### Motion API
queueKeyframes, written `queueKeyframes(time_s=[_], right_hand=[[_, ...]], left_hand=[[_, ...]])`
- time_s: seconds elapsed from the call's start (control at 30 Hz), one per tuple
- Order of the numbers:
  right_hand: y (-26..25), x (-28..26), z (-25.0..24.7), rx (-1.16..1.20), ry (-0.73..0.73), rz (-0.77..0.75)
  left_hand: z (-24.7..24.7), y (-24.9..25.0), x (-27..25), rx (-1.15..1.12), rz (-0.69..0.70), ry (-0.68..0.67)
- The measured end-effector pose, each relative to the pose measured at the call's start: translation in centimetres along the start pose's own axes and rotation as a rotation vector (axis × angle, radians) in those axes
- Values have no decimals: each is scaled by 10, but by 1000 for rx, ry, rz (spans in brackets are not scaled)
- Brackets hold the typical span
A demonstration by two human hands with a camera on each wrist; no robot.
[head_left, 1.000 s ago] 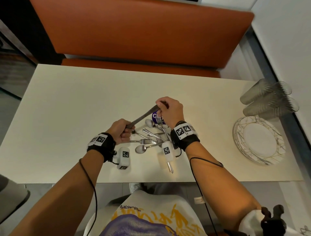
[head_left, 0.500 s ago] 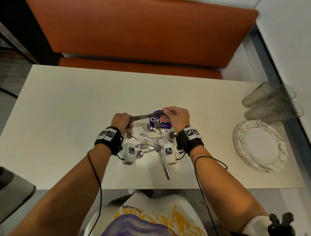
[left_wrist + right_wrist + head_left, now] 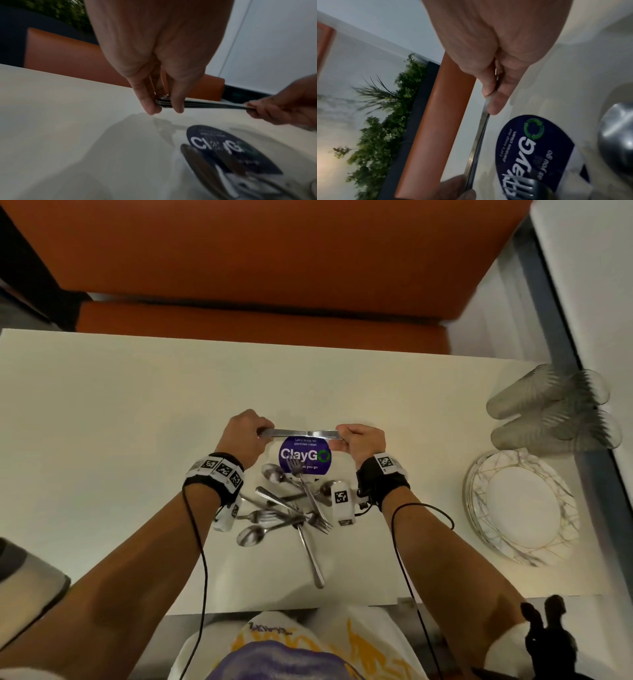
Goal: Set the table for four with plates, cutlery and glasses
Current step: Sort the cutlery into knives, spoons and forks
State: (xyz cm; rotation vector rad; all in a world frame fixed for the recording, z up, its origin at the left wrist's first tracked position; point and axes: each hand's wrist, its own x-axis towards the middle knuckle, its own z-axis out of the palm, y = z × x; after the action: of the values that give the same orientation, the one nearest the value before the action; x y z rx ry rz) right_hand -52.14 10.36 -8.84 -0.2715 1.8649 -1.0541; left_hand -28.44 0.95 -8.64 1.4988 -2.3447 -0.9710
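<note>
Head view: you're pinching a stacked bundle of knives [image 3: 298, 433] level between left hand [image 3: 244, 436] and right hand [image 3: 362, 440], mid-tabletop, just beyond the cutlery pile [image 3: 291, 505]. Sorting step, likely; next you're needing to peel off one knife per setting.

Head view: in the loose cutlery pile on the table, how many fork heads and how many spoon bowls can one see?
Fork heads: 3
Spoon bowls: 3
Total: 6. The head of one long handle is hidden in the pile, so its kind cannot be told.
</note>
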Motion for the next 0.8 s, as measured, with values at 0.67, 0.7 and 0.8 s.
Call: queueKeyframes(time_s=[0.67, 0.7, 0.8], right_hand=[[32, 25, -10, -939, -77, -688], [31, 26, -10, -937, -77, -697], [28, 27, -7, -950, -92, -700]], left_hand=[[27, -13, 9, 96, -7, 4], [28, -13, 9, 90, -10, 9], [29, -14, 8, 74, -24, 22]])
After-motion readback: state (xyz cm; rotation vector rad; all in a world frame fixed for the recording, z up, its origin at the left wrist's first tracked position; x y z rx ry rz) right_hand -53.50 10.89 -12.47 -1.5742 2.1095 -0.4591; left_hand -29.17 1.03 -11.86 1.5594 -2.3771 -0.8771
